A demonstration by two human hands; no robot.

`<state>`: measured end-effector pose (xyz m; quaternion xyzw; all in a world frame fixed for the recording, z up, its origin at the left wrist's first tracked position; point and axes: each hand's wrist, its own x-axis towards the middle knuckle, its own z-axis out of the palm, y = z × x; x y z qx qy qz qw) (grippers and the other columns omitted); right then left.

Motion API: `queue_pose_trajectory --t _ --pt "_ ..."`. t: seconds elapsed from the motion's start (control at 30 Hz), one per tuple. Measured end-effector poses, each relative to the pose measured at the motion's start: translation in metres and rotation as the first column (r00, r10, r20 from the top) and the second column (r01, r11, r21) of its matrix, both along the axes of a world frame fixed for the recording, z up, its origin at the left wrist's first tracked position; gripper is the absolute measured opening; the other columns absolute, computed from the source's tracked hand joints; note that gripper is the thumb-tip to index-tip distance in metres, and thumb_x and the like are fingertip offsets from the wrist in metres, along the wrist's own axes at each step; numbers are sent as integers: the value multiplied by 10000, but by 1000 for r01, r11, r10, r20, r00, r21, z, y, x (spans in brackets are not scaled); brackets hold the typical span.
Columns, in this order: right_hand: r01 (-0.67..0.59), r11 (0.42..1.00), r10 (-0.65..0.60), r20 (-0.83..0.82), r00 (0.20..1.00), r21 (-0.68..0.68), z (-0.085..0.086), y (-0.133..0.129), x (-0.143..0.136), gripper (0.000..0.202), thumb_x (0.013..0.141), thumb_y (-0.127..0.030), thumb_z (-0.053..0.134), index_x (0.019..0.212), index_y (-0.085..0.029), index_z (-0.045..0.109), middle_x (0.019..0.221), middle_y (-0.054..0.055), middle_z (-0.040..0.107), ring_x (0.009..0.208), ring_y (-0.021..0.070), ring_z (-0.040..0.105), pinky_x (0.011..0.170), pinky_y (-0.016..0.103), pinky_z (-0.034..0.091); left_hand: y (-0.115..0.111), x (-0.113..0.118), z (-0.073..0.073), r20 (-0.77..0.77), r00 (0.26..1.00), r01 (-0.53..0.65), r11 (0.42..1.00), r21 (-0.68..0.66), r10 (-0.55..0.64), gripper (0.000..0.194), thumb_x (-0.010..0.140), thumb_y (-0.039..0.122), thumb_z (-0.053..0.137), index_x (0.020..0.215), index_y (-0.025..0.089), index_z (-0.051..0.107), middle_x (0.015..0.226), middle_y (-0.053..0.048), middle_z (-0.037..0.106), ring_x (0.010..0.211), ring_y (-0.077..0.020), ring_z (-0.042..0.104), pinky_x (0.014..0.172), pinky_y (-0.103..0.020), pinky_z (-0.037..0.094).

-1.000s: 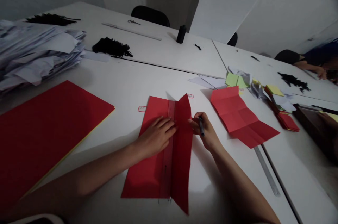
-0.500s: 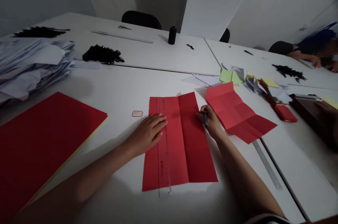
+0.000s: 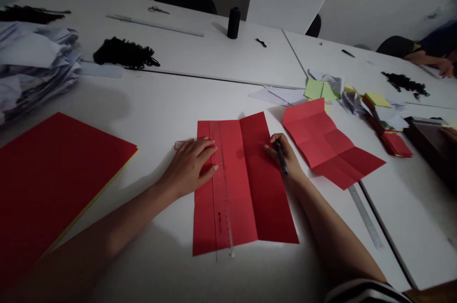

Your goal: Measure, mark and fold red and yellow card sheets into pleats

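A creased sheet of red paper [image 3: 246, 184] lies before me with a clear plastic ruler [image 3: 223, 198] running lengthwise along its left part. My left hand [image 3: 191, 165] rests flat on the paper's left edge, fingers stretched out to the ruler's edge. In my right hand [image 3: 283, 155], at the sheet's right edge, a dark pen [image 3: 281, 157] is gripped, pointing down toward my wrist. A small red-bordered label [image 3: 178, 144] is partly covered by my left hand. To the right lies another folded-out red sheet [image 3: 328, 146].
Large red sheets [image 3: 60, 174] lie at left, below a heap of white paper [image 3: 35, 60]. Black cord bundles [image 3: 123, 53], scissors [image 3: 157, 9] and a black spool [image 3: 233, 23] lie farther back. A metal ruler [image 3: 366, 217] is at right. Another person's hand [image 3: 444, 67] shows far right.
My left hand has slid slightly left, its fingers drawn back from across the ruler and now over part of the label. The pen has tilted in my right hand. The view has shifted.
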<state>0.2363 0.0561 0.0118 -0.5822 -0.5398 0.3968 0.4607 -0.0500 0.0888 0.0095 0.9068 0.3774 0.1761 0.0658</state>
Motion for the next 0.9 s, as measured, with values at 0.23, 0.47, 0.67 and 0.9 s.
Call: queue_pose_trajectory --t 0.23,0.47,0.67,0.9 --pt "-59 998 60 -27 998 13 4 -2 1 227 814 -378 621 901 -267 443 683 -53 314 581 118 292 544 246 247 -2 3 0 -30 999 10 1000 20 -10 368 927 373 483 1237 192 560 1346 -70 530 1252 -271 450 1010 -467 354" --pt "-71 997 68 -85 994 -38 8 -4 3 264 782 -380 662 886 -277 443 696 -48 328 584 118 327 542 247 281 -3 5 0 -44 999 -3 1000 15 4 410 927 429 464 1248 193 562 1389 -65 501 1256 -275 443 1007 -471 340" --pt "-67 997 64 -68 996 -32 8 -3 3 294 765 -407 671 876 -273 434 701 -45 322 592 116 317 535 243 274 -4 6 0 -35 999 -10 999 -31 8 462 903 465 494 1279 200 543 1412 -69 481 1286 -287 412 1038 -482 308" --pt "-60 998 59 -53 997 -16 6 -2 4 280 763 -388 679 864 -273 445 689 -50 341 589 116 337 546 248 291 -4 6 -2 -28 1000 -8 999 -32 7 449 904 455 490 1268 198 546 1407 -70 483 1288 -282 410 1038 -477 297"
